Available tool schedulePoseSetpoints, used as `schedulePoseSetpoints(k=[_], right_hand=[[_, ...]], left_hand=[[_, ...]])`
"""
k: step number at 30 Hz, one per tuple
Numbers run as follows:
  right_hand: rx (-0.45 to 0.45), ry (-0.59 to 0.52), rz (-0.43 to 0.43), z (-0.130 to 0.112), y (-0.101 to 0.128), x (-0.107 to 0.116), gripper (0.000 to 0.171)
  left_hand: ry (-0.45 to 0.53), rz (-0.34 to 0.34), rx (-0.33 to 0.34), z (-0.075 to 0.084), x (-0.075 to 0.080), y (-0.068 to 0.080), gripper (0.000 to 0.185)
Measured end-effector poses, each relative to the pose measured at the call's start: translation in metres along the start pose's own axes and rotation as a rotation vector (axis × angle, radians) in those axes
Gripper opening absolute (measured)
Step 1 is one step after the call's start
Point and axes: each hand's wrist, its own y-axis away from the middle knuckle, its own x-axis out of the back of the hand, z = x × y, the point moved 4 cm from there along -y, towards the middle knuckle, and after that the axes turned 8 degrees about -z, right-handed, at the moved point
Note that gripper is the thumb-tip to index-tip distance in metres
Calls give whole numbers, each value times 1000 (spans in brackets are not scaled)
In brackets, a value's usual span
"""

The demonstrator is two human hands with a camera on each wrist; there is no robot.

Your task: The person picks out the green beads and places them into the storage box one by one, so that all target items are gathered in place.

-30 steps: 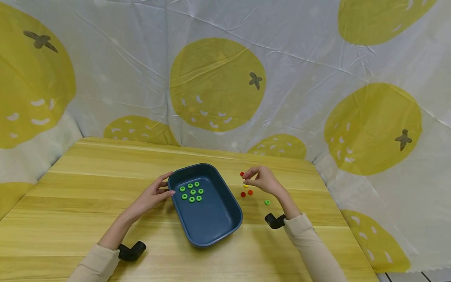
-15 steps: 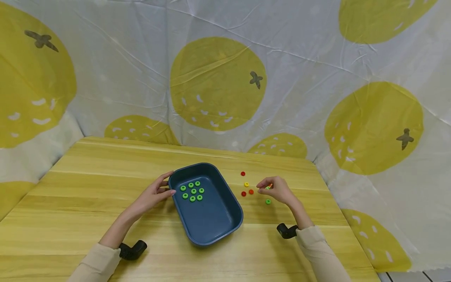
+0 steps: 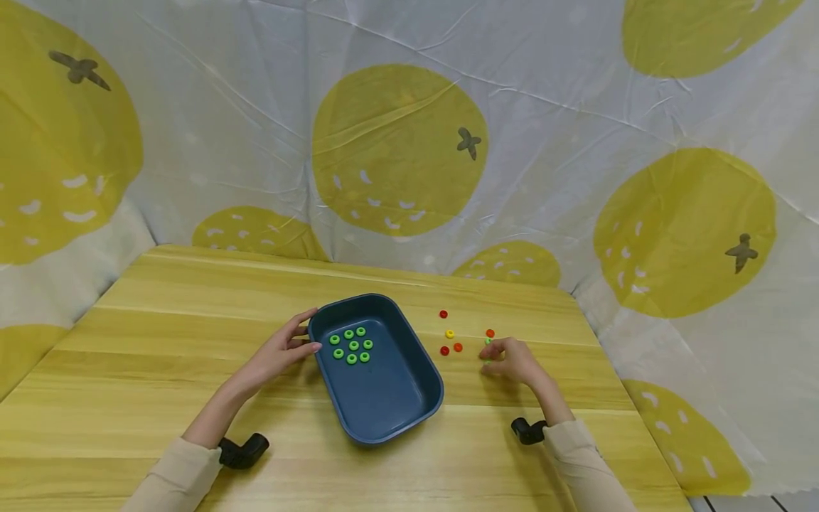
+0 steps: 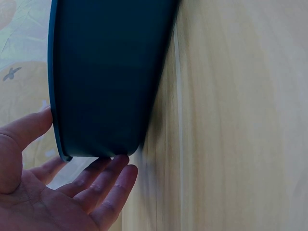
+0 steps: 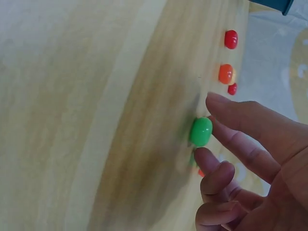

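A dark blue rectangular tray point(image 3: 384, 419) rests on the wooden table with several green ring-shaped beads point(image 3: 354, 345) inside. My left hand point(image 3: 281, 352) touches its far left corner. In the left wrist view, the thumb point(image 4: 36, 126) meets the rim while loosely extended fingers point(image 4: 103, 185) lie against the outer wall. To the tray's right, my right hand point(image 3: 515, 361) reaches down over a green bead point(image 5: 201, 131). Thumb and index finger stand on either side of it, with a gap showing at the thumb. Another green bead point(image 3: 489, 341) is partly covered by that hand.
Between tray and right hand lie two red beads point(image 3: 443, 313), a yellow bead point(image 3: 450, 333) and an orange bead point(image 3: 458, 347). A second orange bead point(image 3: 490, 333) sits beyond the right hand. A lemon-patterned cloth point(image 3: 397, 149) hangs behind the table point(image 3: 224, 284).
My right hand has moved right and toward me, from above the yellow bead to the nearer green bead. The beads it passed over are uncovered. The left hand stays at the tray.
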Motion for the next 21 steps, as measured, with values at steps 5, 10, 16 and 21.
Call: schedulePoseSetpoints(k=[5,10,16,21], right_hand=[[-20,-48,27,3,-1,-4,12],[-15,-75,38,3,1,-6,10],[-2,-69,51,4,1,-4,9],[14,-62,67,1,-3,-2,8]], left_hand=[[-3,4,1,0,0,-1,68],[-9,5,3,0,0,-1,68],[-16,10,5,1,0,0,67],[-2,7,0,2,-1,1,67]])
